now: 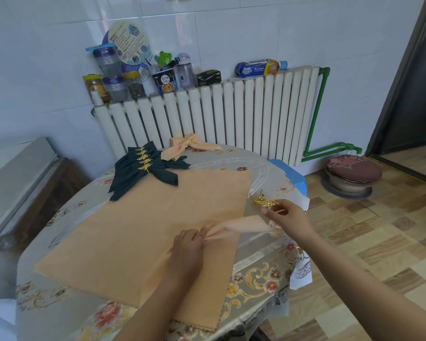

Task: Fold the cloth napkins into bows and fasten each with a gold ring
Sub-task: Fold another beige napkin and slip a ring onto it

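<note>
A peach napkin (143, 232) lies flat across the round table (261, 168). On top of it my left hand (190, 244) pinches the gathered middle of a folded peach napkin (241, 226), whose free end points right. My right hand (287, 215) holds a gold leaf ring (265, 201) just above that end, near the table's right edge. At the far side lie a finished peach bow (185, 147) with a gold ring and a stack of dark green bows (145, 166) with gold rings.
A white radiator (231, 116) stands behind the table, with jars, cups and packets on its top. A low stool (352, 174) sits on the tiled floor at right. A blue seat (293, 178) shows behind the table's right edge. A wooden bench is at left.
</note>
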`<act>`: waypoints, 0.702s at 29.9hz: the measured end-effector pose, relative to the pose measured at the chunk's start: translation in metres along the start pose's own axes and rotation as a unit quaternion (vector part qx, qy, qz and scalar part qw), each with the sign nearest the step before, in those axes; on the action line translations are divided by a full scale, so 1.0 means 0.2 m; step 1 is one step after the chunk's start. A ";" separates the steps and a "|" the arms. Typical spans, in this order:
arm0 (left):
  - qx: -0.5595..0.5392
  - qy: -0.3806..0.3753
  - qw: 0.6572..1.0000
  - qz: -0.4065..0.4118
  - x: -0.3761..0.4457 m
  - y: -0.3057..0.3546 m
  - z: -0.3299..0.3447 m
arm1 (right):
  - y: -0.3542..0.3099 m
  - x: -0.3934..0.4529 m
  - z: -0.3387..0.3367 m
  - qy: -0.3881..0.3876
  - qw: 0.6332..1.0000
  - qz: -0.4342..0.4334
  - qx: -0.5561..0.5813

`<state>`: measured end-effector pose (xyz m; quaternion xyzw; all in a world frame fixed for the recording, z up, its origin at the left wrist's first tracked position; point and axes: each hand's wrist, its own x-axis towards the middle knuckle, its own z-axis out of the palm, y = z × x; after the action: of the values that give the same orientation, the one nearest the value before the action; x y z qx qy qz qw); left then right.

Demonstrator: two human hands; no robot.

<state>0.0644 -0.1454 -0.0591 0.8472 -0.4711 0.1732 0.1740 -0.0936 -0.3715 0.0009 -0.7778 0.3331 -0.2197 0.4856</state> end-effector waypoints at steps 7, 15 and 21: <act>0.011 0.001 0.999 -0.034 -0.05 -0.04 -0.08 | -0.02 -0.14 0.04 -0.046 0.994 -0.003 0.095; 0.005 0.022 0.999 -0.041 -0.08 -0.08 -0.16 | -0.07 -0.25 0.08 -0.025 0.993 -0.021 0.117; -0.022 0.049 0.998 -0.012 -0.11 -0.07 -0.21 | -0.13 -0.30 0.10 -0.062 0.988 -0.032 0.140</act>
<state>0.0609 -0.1029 -0.0329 0.8394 -0.4553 0.2020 0.2175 -0.1138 -0.3073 0.0143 -0.7246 0.2436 -0.2311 0.6018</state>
